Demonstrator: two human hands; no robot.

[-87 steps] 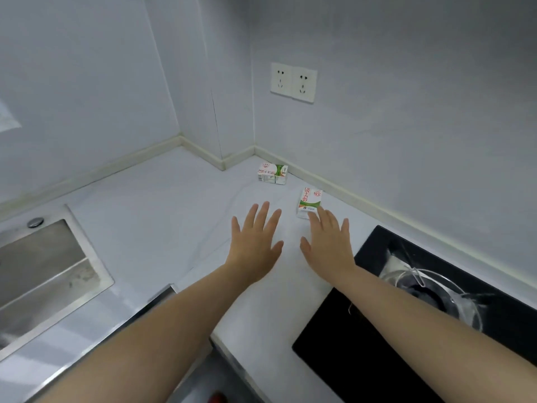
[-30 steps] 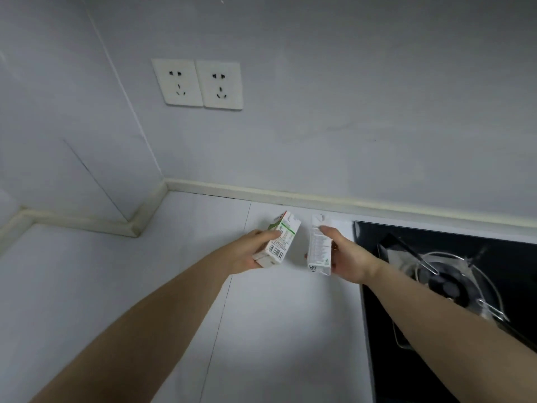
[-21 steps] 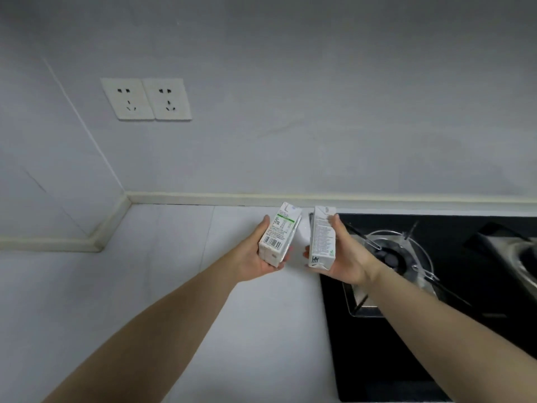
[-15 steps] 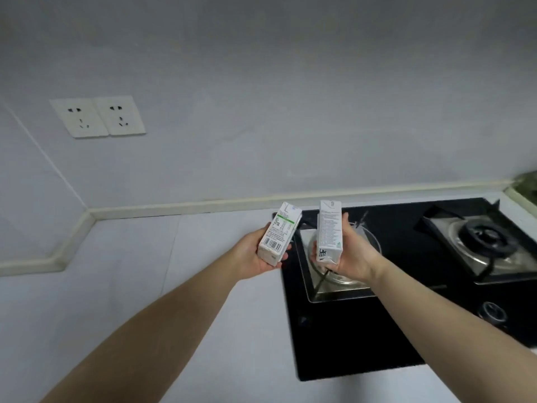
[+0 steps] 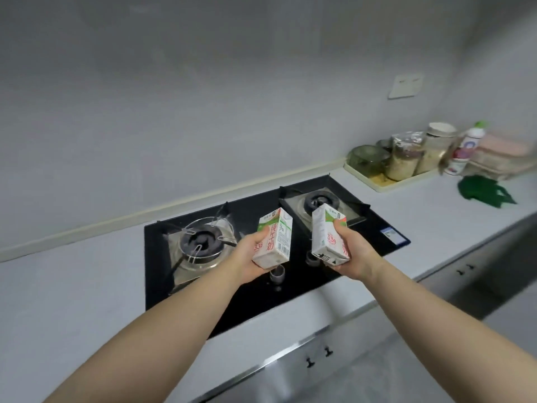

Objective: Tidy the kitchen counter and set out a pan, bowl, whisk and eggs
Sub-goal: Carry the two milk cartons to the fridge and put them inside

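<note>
I hold two small white milk cartons with green and red print in the air above the black gas hob point(image 5: 377, 225). My left hand point(image 5: 247, 260) grips the left carton point(image 5: 273, 239) from its left side and from below. My right hand point(image 5: 356, 254) grips the right carton point(image 5: 327, 235) from the right. Both cartons are tilted, tops pointing away from me. No pan, bowl or whisk is in view. At the far right a pale egg carton point(image 5: 499, 161) sits on the counter, blurred.
The hob has two burners point(image 5: 203, 242) point(image 5: 319, 202) and knobs at its front. A cream tray point(image 5: 386, 181) with jars and a green glass bowl stands at the back right, beside a white bottle point(image 5: 465, 149). A green bag point(image 5: 485, 193) lies on the white counter point(image 5: 72, 301).
Both hands picked the two cartons off the counter corner and carried them rightward over the hob. My view swung right, bringing the second burner, tray and jars into sight.
</note>
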